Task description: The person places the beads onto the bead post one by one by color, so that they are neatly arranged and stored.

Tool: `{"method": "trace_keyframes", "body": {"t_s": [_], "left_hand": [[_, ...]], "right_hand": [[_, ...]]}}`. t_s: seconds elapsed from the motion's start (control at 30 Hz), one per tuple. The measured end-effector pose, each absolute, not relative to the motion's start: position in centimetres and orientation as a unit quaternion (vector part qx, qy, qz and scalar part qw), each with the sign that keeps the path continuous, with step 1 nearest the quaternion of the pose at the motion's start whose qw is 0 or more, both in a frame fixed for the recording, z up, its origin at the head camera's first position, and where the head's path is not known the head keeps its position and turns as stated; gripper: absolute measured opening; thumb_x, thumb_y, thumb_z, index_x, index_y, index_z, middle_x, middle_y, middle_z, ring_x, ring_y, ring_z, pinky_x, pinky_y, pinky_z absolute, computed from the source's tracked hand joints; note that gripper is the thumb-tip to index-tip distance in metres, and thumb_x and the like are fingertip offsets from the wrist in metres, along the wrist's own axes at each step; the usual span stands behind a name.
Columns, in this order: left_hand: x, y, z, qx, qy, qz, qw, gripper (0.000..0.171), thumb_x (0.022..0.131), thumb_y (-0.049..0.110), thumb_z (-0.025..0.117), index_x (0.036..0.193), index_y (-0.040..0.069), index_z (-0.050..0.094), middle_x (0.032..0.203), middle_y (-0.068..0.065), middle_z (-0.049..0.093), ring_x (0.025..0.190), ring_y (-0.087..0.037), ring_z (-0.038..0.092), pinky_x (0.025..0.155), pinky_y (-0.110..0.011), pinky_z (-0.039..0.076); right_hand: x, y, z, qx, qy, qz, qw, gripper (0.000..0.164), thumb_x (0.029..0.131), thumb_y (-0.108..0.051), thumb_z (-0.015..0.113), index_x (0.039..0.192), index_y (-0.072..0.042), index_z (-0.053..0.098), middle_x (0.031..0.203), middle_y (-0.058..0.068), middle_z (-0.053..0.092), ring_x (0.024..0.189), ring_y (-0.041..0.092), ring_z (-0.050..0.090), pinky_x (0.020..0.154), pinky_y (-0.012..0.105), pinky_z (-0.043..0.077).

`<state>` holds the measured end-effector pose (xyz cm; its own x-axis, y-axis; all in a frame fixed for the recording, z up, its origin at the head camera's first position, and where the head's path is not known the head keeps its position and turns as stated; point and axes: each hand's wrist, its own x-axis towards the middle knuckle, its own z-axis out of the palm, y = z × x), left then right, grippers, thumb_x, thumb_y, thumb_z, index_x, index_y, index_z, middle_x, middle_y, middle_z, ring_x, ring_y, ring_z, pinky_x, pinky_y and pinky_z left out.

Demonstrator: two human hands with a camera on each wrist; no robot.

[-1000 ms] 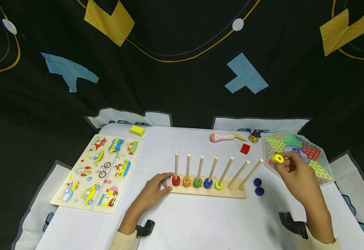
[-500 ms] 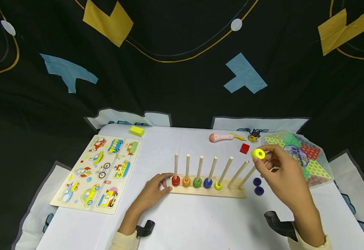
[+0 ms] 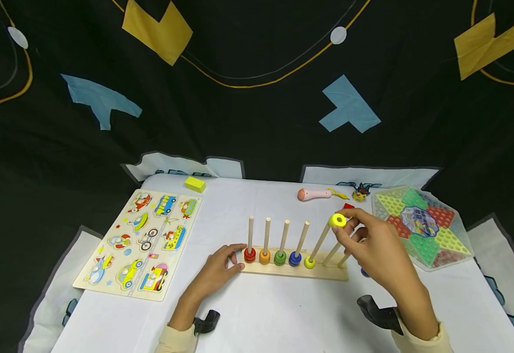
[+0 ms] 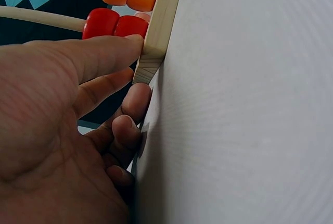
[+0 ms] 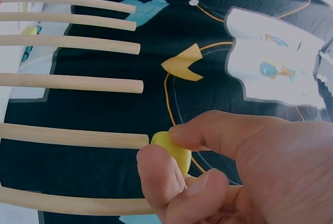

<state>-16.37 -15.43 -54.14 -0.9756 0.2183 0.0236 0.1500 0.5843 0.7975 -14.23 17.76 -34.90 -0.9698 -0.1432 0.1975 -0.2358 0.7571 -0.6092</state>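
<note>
A wooden peg stand lies across the table, with several upright pegs. Red beads, orange beads, green beads, blue beads and a yellow bead sit at the feet of successive pegs. My left hand holds the stand's left end between thumb and fingers, close to the red beads. Between thumb and fingertips, my right hand pinches another yellow bead at the tip of the fifth peg. In the right wrist view this yellow bead meets the peg's end.
A picture puzzle board lies left, a yellow block behind it. Towards the back are a pink microphone-like toy, a small figurine and a partly hidden red block. A hexagonal game box stands right; a dark blue bead is mostly hidden.
My right hand has carried the yellow bead leftward from above the game box to the tip of the fifth peg. My left hand has stayed at the stand's end.
</note>
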Motion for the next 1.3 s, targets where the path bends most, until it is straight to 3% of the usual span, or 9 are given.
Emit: {"method": "trace_keyframes", "body": {"t_s": [0.27, 0.63, 0.87, 1.07, 1.3], "left_hand": [[-16.4, -15.5, -54.2, 0.112, 0.891, 0.439, 0.032, 0.047, 0.085, 0.018, 0.072, 0.129, 0.020, 0.058, 0.083, 0.006, 0.051, 0.068, -0.009, 0.042, 0.072, -0.034, 0.028], [-16.4, -15.4, -54.4, 0.111, 0.893, 0.436, 0.030, 0.046, 0.085, 0.018, 0.072, 0.129, 0.021, 0.058, 0.083, 0.007, 0.051, 0.070, -0.013, 0.044, 0.072, -0.034, 0.028], [-16.5, -15.3, -54.3, 0.110, 0.890, 0.440, 0.033, 0.046, 0.085, 0.017, 0.072, 0.129, 0.022, 0.058, 0.083, 0.004, 0.051, 0.069, -0.012, 0.043, 0.072, -0.034, 0.027], [-16.4, -15.2, -54.3, 0.111, 0.892, 0.438, 0.033, 0.047, 0.085, 0.018, 0.072, 0.129, 0.021, 0.058, 0.083, 0.005, 0.052, 0.068, -0.010, 0.042, 0.073, -0.034, 0.028], [-16.4, -15.3, -54.2, 0.105, 0.892, 0.438, 0.035, 0.046, 0.085, 0.019, 0.072, 0.129, 0.021, 0.058, 0.083, 0.006, 0.051, 0.069, -0.010, 0.042, 0.072, -0.034, 0.029]], "right_hand": [[-14.6, 17.6, -34.8, 0.108, -0.940, 0.316, 0.067, 0.032, 0.092, -0.038, 0.060, 0.116, -0.018, 0.063, 0.081, -0.004, 0.057, 0.058, 0.011, 0.056, 0.045, 0.028, 0.042], [-14.8, 17.3, -34.8, 0.121, -0.944, 0.296, 0.078, 0.027, 0.091, -0.030, 0.063, 0.111, -0.014, 0.066, 0.077, -0.003, 0.057, 0.064, 0.013, 0.055, 0.048, 0.028, 0.043], [-14.7, 17.2, -34.8, 0.126, -0.945, 0.292, 0.081, 0.033, 0.091, -0.030, 0.063, 0.119, -0.012, 0.065, 0.077, -0.005, 0.057, 0.064, 0.012, 0.054, 0.049, 0.027, 0.042], [-14.4, 17.7, -34.8, 0.121, -0.939, 0.307, 0.094, 0.034, 0.092, -0.026, 0.063, 0.123, -0.014, 0.063, 0.081, -0.003, 0.058, 0.065, 0.013, 0.055, 0.047, 0.027, 0.044], [-14.0, 18.3, -34.9, 0.125, -0.940, 0.303, 0.098, 0.032, 0.093, -0.034, 0.061, 0.122, -0.020, 0.064, 0.082, -0.004, 0.056, 0.066, 0.013, 0.055, 0.044, 0.027, 0.043]]}}
